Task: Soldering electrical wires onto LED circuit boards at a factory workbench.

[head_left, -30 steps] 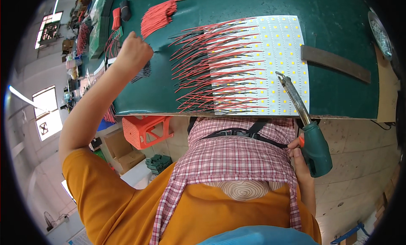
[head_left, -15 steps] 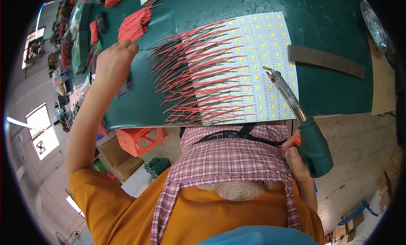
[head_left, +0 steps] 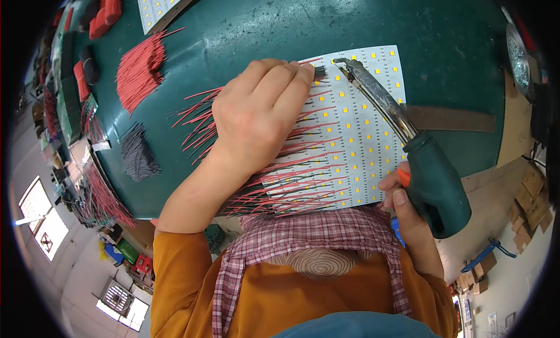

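Note:
My right hand grips a soldering gun with a dark green handle and an orange trigger. Its worn metal tip reaches over the upper part of a white LED board dotted with yellow chips. Over the board's upper left, my left hand is closed, and short dark wire ends poke out at its fingertips, close to the soldering tip. Red and black wires are attached in rows along the board and run off its left edge. My left hand covers part of them.
On the green table, piles of red wires and black wires lie to the left. A dark flat strip is right of the board. Another LED board lies at the far edge, and a metal bowl stands far right.
My left hand has come from beside the red wire pile to the board's upper left, with dark wire ends at its fingertips. The soldering tip now points nearer the board's far edge.

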Motion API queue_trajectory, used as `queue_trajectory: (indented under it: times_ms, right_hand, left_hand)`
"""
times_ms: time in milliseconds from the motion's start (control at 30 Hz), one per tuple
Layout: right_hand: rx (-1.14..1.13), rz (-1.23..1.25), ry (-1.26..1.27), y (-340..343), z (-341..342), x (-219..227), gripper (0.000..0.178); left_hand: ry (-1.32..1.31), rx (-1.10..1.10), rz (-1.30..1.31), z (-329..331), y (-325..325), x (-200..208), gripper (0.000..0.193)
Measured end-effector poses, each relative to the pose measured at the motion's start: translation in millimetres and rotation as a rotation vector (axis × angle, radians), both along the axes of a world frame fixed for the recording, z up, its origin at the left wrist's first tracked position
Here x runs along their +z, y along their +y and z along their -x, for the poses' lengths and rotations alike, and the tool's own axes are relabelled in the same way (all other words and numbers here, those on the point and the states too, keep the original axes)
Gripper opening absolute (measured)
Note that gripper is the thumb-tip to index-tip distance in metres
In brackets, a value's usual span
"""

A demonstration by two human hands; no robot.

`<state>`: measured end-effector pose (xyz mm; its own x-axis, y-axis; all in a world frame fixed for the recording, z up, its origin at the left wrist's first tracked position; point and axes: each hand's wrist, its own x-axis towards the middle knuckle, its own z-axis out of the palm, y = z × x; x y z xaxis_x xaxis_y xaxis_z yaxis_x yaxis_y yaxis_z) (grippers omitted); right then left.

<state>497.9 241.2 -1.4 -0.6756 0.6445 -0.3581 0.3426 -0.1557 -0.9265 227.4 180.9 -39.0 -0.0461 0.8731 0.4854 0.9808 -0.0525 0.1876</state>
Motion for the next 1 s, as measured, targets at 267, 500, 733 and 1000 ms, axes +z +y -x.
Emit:
queue_trajectory:
  times_ms: [267,500,733,1000]
  right_hand:
    - [0.053,-0.101,-0.127,-10.9,-7.2,4.3,0.021]
    - [0.204,-0.315,-0.234,-5.6,-4.2,6.3,0.024]
    - [0.311,-0.400,-0.383,-5.4,-10.2,2.9,0.025]
    - [-0.107,0.230,-0.059,-7.2,-8.8,6.2,0.023]
  left_hand:
    - [0.105,-0.023,-0.059,-3.7,-9.2,-8.6,0.028]
    - [0.123,-0.008,-0.047,-6.2,-9.1,-8.7,0.029]
    - [0.136,-0.017,-0.061,-4.1,-6.7,-6.8,0.028]
    - [0.137,0.001,-0.044,-2.7,-7.1,-6.6,0.028]
